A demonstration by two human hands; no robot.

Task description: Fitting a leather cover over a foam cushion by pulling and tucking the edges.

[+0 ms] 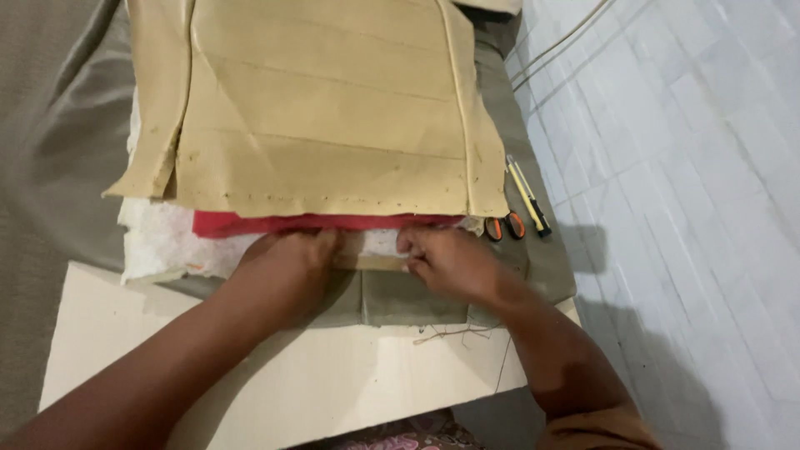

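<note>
A tan stitched fabric cover (325, 108) lies flat over a red layer (275, 222) and white foam padding (167, 242). My left hand (287, 267) and my right hand (446, 260) rest side by side at the near edge of this stack. Their fingertips press on a narrow tan strip (371, 262) lying on olive-grey cloth (400, 300). Both hands have curled fingers; whether they pinch the strip is hidden by the knuckles.
The work sits on a pale wooden board (333, 383). Orange-handled scissors (504, 225) and a yellow utility knife (527, 196) lie at the right edge of the cloth. Grey fabric (58, 167) is draped on the left. A white tiled floor (683, 208) lies to the right.
</note>
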